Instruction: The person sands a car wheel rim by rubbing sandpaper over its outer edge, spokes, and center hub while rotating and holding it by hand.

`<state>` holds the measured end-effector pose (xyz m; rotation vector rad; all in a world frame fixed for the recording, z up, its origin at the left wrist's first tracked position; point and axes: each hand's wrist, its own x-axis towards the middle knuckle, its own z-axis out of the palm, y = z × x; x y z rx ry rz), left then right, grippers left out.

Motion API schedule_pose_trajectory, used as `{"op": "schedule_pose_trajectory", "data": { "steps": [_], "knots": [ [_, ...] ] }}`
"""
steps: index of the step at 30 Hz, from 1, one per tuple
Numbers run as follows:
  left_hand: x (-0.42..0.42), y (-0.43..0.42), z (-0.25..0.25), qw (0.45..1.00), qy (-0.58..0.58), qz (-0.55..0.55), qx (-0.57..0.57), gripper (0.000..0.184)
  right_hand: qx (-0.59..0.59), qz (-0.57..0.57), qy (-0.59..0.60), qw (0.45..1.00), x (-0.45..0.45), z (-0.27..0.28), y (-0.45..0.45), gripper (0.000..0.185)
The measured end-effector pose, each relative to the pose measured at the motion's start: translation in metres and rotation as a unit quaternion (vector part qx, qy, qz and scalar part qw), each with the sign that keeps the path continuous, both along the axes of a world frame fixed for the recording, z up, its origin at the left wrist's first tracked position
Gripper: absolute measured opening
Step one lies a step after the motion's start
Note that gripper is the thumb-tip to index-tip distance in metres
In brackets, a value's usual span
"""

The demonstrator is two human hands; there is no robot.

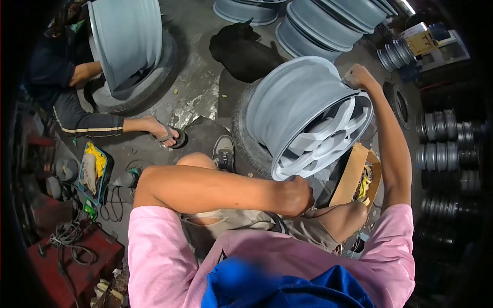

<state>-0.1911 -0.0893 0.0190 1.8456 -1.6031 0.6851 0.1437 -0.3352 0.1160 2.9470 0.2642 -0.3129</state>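
A grey alloy wheel rim (308,115) leans tilted on a black tire (246,133) in front of me, its spoked face turned toward my lower right. My right hand (359,77) is closed at the upper right edge of the rim. Near the lower edge, my left hand (295,196) is curled into a fist with its back to me. Whatever its fingers may hold is hidden. Right of my knee stands an open cardboard box (346,177) with yellow and dark scraps inside.
A black dog (244,51) lies behind the rim. Another person's arm (86,72) reaches to a second rim (128,41) on a tire at left. Stacked rims (318,31) stand behind. At lower left are a tray (95,169), cables (77,244) and a red box (97,262).
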Motion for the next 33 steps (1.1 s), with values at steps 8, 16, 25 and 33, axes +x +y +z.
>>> {"op": "schedule_pose_trajectory", "data": {
  "steps": [8, 16, 25, 33],
  "knots": [
    [0.003, -0.011, 0.006, 1.000, 0.014, -0.002, -0.002, 0.026, 0.090, 0.353, -0.173, 0.915, -0.142, -0.068, 0.126, 0.019],
    [0.011, -0.011, 0.017, 0.962, 0.226, -0.143, 0.052, 0.015, -0.004, 0.110, -0.062, 0.992, 0.066, -0.060, 0.008, 0.011],
    [0.020, -0.043, 0.044, 0.884, 0.296, -0.107, 0.345, 0.015, -0.038, 0.421, -0.014, 0.906, -0.135, -0.102, 0.177, 0.016],
    [0.022, -0.040, 0.069, 0.837, 0.260, -0.064, 0.478, 0.017, -0.105, 0.129, -0.028, 0.986, 0.037, -0.030, 0.072, 0.011]
  ]
}}
